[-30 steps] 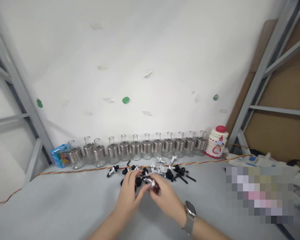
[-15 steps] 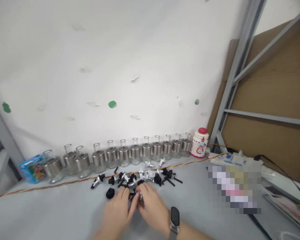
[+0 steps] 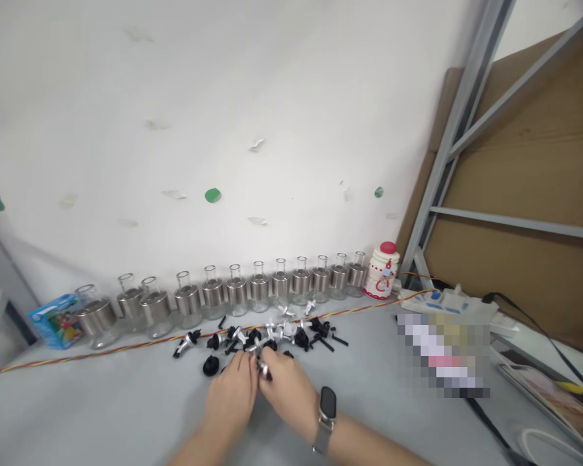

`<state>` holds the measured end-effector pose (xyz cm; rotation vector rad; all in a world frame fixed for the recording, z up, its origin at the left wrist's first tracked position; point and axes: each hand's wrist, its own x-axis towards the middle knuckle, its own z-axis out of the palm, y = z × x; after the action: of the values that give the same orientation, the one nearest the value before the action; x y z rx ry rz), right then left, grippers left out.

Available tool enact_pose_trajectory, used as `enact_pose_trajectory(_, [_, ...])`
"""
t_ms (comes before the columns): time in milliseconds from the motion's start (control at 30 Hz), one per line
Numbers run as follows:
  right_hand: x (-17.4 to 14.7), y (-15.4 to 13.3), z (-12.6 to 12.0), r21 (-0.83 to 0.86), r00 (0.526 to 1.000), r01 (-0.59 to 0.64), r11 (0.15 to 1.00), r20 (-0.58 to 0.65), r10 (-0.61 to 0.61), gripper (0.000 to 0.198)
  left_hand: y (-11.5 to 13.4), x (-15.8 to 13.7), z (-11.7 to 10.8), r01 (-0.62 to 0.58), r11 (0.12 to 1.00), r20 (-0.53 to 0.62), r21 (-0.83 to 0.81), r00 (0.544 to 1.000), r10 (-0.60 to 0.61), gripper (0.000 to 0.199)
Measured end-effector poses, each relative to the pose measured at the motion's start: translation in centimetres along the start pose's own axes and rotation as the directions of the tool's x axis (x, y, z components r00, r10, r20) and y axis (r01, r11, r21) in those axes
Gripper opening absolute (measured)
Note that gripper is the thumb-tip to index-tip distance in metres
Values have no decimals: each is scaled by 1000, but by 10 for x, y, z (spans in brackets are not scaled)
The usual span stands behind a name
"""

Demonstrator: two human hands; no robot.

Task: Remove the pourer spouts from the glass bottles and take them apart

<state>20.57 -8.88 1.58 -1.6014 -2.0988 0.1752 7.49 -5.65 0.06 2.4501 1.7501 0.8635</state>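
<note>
My left hand (image 3: 234,387) and my right hand (image 3: 287,387) meet at the front of a heap of loose parts, fingers closed together. Between their fingertips is a small silver and black pour spout (image 3: 263,370), mostly covered by the fingers. My right wrist wears a smartwatch (image 3: 327,404). Behind the hands lie several silver and black pour spouts (image 3: 286,332) and thin black pieces (image 3: 339,340). A round black cap (image 3: 210,366) rests just left of my left hand, and one spout (image 3: 186,343) lies apart, farther left.
Glass bottles with steel sleeves (image 3: 212,289) stand in a row along the wall. A red-lidded white jar (image 3: 381,272) ends the row; a blue box (image 3: 57,321) is at left. A twisted cord (image 3: 126,353) crosses the table. At right are a power strip (image 3: 442,301) and a phone (image 3: 554,401).
Both hands have turned the held spout and come closer together, so its silver part shows lower between the fingers. The camera view has shifted slightly.
</note>
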Motion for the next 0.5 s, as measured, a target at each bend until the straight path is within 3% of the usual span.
enact_pose_trajectory(67, [-2,1,-3,85,1000,-15,996,-13,16,9,-13,10,-14,233,956,-12,-179,971,-239,52])
enact_pose_trajectory(133, [0,8,-8,153,998,-54,987,-36,60,8,-27,17,-26,316,908,-66,-276,936,-346,51])
enact_pose_trajectory(333, [21,63,-34,104,957,-213,971,-176,229,17,-31,19,-27,298,910,68,-288,954,-290,47])
enact_pose_trajectory(500, [30,102,-46,46,950,-260,965,-167,264,26,-30,21,-27,265,916,24,-300,962,-271,45])
